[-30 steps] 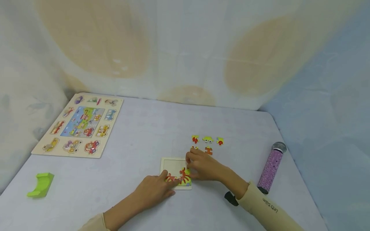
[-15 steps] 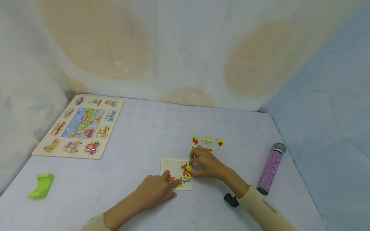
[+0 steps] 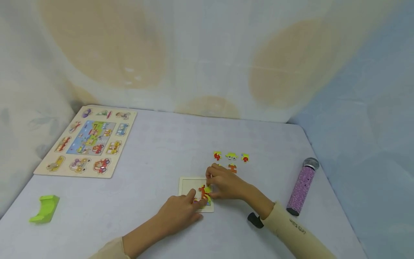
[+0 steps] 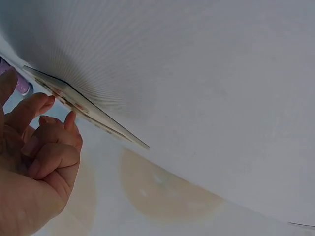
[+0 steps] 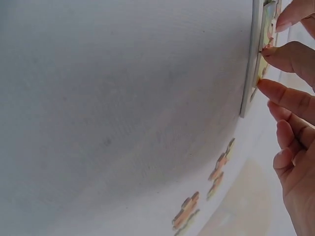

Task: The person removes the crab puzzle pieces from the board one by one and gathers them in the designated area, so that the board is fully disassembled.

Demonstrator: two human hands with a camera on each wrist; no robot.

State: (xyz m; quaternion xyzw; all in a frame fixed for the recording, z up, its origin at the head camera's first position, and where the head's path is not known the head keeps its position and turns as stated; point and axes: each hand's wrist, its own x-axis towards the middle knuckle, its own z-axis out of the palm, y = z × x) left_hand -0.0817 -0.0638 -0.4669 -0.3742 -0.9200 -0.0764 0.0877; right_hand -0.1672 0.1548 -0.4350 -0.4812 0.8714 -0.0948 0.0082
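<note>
A small square wooden puzzle frame (image 3: 187, 184) lies on the table in the head view. My right hand (image 3: 228, 183) pinches an orange and yellow puzzle piece (image 3: 204, 192) at the right side inside it. In the right wrist view its thumb and index fingertip touch opposite ends of that piece (image 5: 264, 68). My left hand (image 3: 178, 214) presses down with an extended index finger at the frame's lower right, covering much of the bottom pieces. Its other fingers curl below the frame (image 4: 115, 127) in the left wrist view.
Several loose puzzle pieces (image 3: 231, 156) lie behind the right hand, one partly hidden by it. A larger vehicle puzzle board (image 3: 119, 153) is at the back left, a green curved block (image 3: 46, 208) at the left. A purple glittery microphone (image 3: 301, 189) and a black object (image 3: 255, 220) lie on the right.
The piece in my right hand has shifted left from over the frame's right rim, where it sat askew, to inside the frame. My left hand has moved slightly right.
</note>
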